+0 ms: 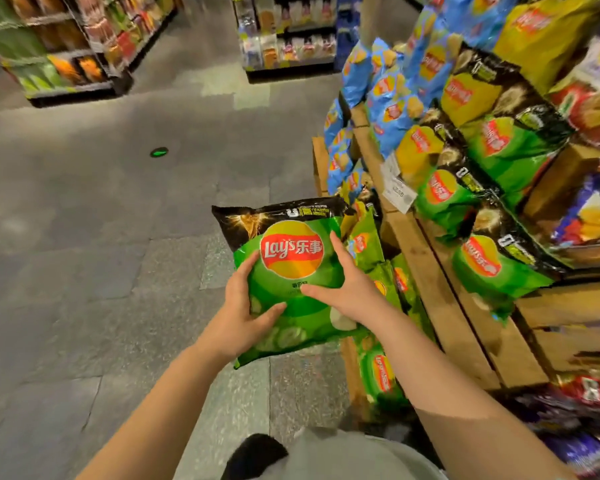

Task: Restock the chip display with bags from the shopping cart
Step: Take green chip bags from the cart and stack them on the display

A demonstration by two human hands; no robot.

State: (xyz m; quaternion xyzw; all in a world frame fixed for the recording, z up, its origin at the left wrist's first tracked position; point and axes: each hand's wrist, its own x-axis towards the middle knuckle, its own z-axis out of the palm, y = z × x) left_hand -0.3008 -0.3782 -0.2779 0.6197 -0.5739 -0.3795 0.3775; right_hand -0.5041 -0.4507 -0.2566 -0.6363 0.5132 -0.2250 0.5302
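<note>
A: Where is the green chip bag (293, 282)?

B: In the middle of the frame, above the gray floor (84, 237).

A: Who holds it?

B: The left hand (245, 308) and right hand (343, 289) grip its sides, fingers curled round it.

A: And the chip display (430, 265)?

B: On the right, wooden, full of bags.

Store aisle beyond the stand

We saw grey stone floor tiles (94, 244) spreading across the aisle, with a small green disc (159, 152) lying on them. Beyond the disc, to its left, stood a long shelf unit (59, 46) packed with blurred, colourful packets; beyond it, to the right, a second shelf unit (286, 32) held pale packaged goods.
</note>
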